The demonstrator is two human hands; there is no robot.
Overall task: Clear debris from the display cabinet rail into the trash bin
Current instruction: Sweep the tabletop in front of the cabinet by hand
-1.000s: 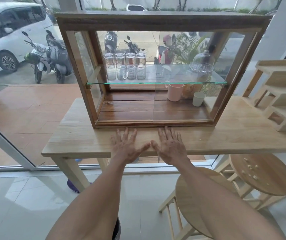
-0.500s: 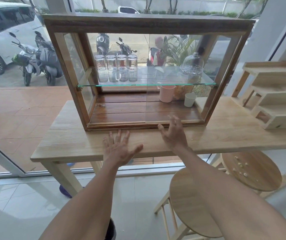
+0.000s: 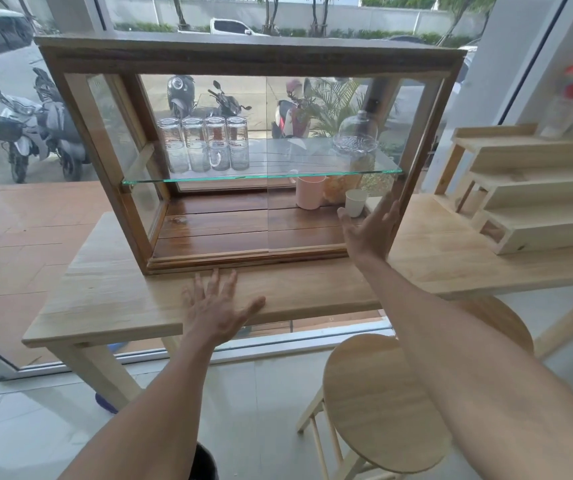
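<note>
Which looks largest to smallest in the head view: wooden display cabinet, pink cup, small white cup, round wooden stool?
1. Wooden display cabinet
2. Round wooden stool, though it is nearer the camera, which enlarges it
3. Pink cup
4. Small white cup

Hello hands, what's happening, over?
Left hand flat on pale wooden table. Right hand open at wooden glass display cabinet. Bottom rail untouched.
</note>
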